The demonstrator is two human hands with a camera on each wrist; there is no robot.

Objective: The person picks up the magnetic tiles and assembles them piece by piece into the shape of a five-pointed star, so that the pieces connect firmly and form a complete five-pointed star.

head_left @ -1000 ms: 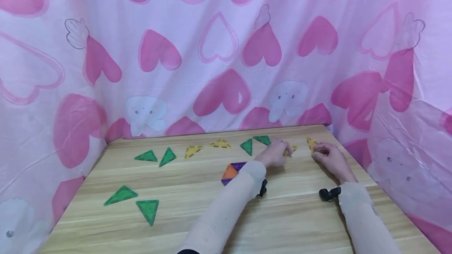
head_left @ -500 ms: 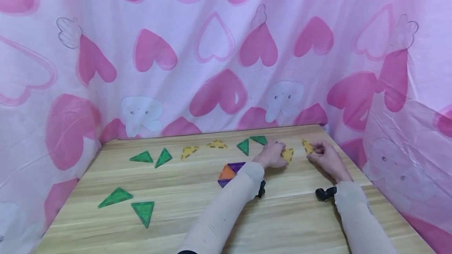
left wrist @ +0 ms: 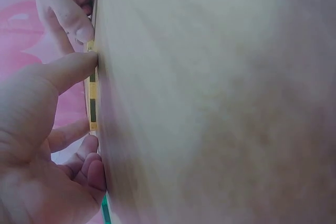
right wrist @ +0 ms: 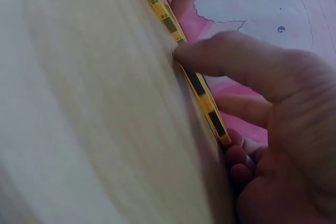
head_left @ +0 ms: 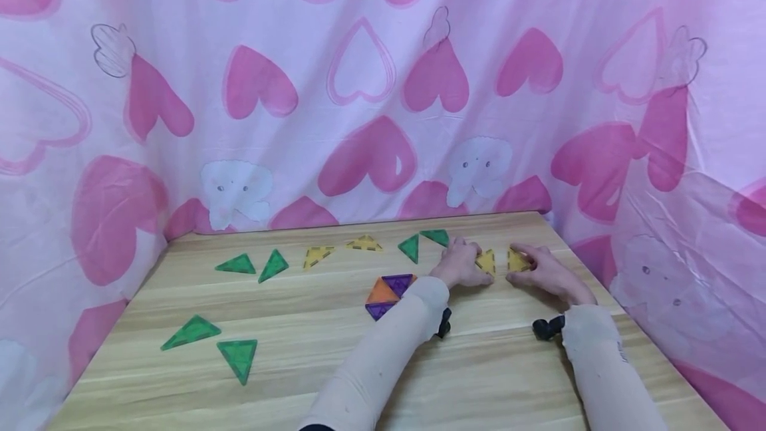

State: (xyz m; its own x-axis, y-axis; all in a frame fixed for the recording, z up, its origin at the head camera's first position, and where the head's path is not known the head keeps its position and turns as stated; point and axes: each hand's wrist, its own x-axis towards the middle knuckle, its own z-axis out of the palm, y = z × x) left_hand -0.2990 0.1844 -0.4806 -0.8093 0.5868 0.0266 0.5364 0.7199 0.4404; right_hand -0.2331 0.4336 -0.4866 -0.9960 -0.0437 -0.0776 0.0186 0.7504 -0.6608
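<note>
Toward the table's far right, my left hand (head_left: 461, 263) holds a yellow triangular magnetic tile (head_left: 487, 262) between thumb and finger, flat on the wood. Just to its right, my right hand (head_left: 550, 274) pinches a second yellow triangular magnetic tile (head_left: 516, 259). A narrow gap separates the two tiles, with their straight edges facing each other. The left wrist view shows the thumb on the near edge of the yellow tile (left wrist: 93, 109). In the right wrist view, thumb and fingers lie along the other yellow tile (right wrist: 197, 83).
A patch of purple tiles (head_left: 397, 283) and an orange tile (head_left: 382, 292) lies partly behind the left sleeve. Green triangles (head_left: 409, 248) and yellow triangles (head_left: 364, 243) are spaced along the back. Two larger-looking green triangles (head_left: 239, 356) lie front left. A heart-patterned curtain (head_left: 371, 151) surrounds the table.
The right hand has turned its yellow tile and brought it left, nearer the other one. The left hand has turned its tile so the straight edge faces right. The head view has shifted slightly.
</note>
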